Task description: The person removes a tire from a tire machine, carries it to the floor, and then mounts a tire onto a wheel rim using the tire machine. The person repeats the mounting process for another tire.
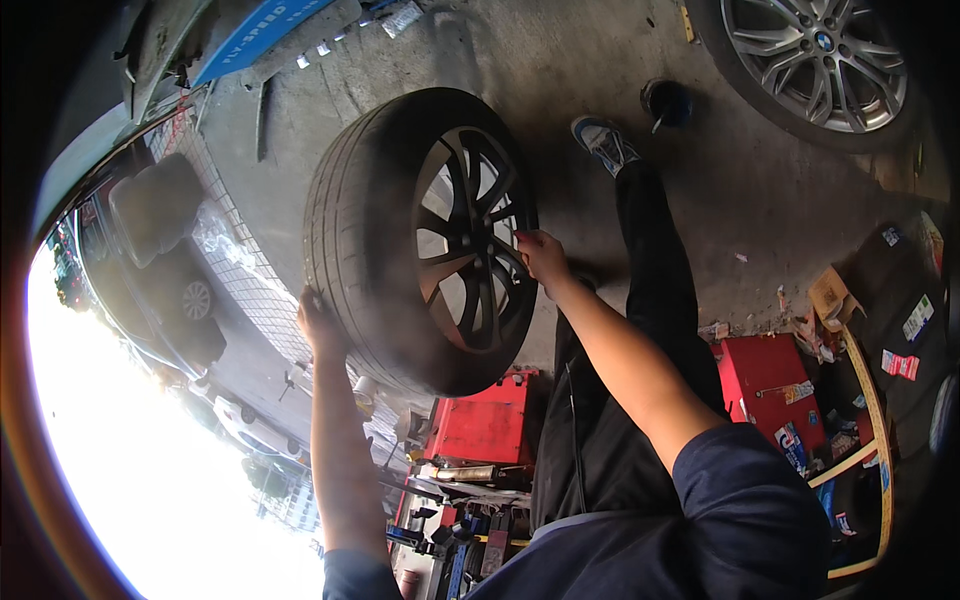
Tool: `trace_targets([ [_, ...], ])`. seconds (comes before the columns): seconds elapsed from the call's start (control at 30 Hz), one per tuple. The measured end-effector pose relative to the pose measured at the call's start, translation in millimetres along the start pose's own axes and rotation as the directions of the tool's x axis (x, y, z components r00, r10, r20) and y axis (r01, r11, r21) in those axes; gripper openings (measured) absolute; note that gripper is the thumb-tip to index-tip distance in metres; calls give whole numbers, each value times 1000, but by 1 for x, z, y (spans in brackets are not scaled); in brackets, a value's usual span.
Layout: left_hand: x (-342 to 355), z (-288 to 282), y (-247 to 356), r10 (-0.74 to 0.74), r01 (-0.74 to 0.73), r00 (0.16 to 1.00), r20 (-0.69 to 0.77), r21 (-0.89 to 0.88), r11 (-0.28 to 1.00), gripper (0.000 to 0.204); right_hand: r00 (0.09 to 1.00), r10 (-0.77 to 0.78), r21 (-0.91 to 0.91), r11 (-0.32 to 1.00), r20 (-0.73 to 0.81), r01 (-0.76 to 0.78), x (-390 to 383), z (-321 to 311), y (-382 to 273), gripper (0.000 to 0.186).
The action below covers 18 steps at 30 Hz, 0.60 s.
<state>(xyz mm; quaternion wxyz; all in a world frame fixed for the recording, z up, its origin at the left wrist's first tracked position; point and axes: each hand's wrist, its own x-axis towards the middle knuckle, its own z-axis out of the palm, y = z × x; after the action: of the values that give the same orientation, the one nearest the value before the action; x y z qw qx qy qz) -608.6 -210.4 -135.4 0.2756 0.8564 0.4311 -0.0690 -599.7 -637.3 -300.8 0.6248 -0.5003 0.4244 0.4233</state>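
We see, at left, the left hand (322,325) laid against the tread (335,215) of a tyred car wheel (392,240), its fingers wrapped around nothing. The wheel is upright between both hands, over a concrete floor (300,110); its resting point is unclear. We judge it heavy and apt to roll, its rubber grippy, its dark alloy rim (470,240) stiff but scratchable. We would brace the tread and hook a spoke. At right, the right hand (541,257) meets the rim; we cannot tell whether it grips.
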Motion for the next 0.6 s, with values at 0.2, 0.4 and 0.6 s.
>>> trace_targets([
  [0.2, -17, -1, 70, -462, 484, 871, 170, -469, 739, 57, 957, -253, -508, 811, 142, 289, 31, -43, 83, 31],
  [0.4, -89, 10, 62, -255, 212, 967, -20, -496, 842, 62, 940, -340, -666, 697, 20, 266, 28, -67, 126, 32],
  [0.6, -115, 11, 45, -37, 29, 999, -10, -432, 902, 66, 957, 254, -533, 834, 143, -141, 83, -59, 143, 40],
])
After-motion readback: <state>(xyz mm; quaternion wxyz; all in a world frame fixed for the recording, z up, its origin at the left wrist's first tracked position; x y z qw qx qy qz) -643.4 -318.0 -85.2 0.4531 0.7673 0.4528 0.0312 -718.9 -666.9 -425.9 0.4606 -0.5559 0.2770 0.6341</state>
